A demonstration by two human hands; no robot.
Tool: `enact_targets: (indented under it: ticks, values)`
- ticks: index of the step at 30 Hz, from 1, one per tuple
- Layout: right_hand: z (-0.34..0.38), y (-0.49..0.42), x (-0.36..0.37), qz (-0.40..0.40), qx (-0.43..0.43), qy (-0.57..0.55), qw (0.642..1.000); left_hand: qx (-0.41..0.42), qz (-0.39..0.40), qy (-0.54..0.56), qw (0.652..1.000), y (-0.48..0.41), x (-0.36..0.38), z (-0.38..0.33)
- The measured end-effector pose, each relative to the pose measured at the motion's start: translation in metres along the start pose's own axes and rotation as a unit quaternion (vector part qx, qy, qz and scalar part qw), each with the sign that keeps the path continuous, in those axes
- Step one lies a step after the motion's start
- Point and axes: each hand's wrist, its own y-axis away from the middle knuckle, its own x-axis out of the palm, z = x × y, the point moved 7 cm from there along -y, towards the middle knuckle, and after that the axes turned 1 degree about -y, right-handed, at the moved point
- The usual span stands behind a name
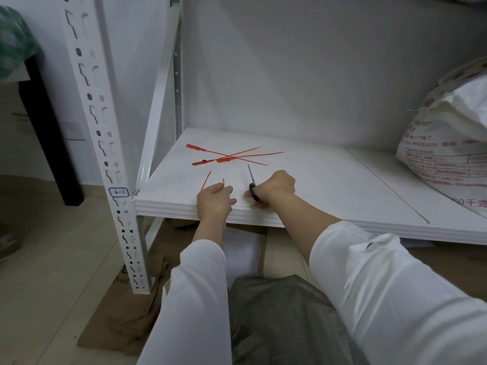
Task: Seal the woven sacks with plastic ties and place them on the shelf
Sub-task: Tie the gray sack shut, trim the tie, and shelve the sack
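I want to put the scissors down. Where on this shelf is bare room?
Widest bare patch of shelf: between the right hand gripping the scissors and the woven sack at the right. Crowded: back left, where plastic ties lie crossed, and the front edge, where the left hand holds red offcuts.

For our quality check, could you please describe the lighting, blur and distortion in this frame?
Head view: soft, even light, no glare; wide-angle distortion curves the shelf along its front edge; red ties and scissors look sharp.
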Motion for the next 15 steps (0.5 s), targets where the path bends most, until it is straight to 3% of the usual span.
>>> enact_targets:
  ticks: [11, 15]
  values:
    - [0.004, -0.001, -0.001, -0.059, -0.023, -0.010, 0.998, 0.034, 0.055, -0.032, 0.997, 0.007, 0.005, -0.014]
    - [0.004, -0.001, -0.003, -0.061, -0.019, -0.008, 0.998, 0.058, 0.036, -0.077, 0.995, 0.006, 0.003, -0.016]
